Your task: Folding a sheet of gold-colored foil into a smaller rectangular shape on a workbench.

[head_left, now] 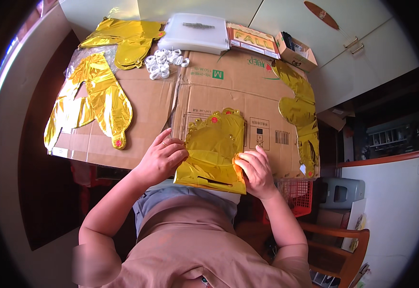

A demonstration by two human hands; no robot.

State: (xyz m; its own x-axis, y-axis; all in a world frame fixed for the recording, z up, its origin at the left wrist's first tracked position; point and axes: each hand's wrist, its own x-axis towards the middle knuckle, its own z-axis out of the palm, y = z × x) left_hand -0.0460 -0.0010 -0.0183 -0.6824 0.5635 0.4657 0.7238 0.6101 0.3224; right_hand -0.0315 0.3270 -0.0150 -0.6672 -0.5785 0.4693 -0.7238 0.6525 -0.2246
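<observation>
A glossy gold foil [212, 144] is held over the near edge of the bench [147, 91], scalloped end and long axis directed away — pinched by the right fingers [252, 163], the left fingers' [173, 150] closure indiscernible.

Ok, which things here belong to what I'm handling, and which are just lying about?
Probably the job's: gold foil piece between left hand and right hand; other gold foil pieces; perhaps white coils; cardboard beneath.

Apparently lying about: red basket; grey stool; wooden chair.
</observation>
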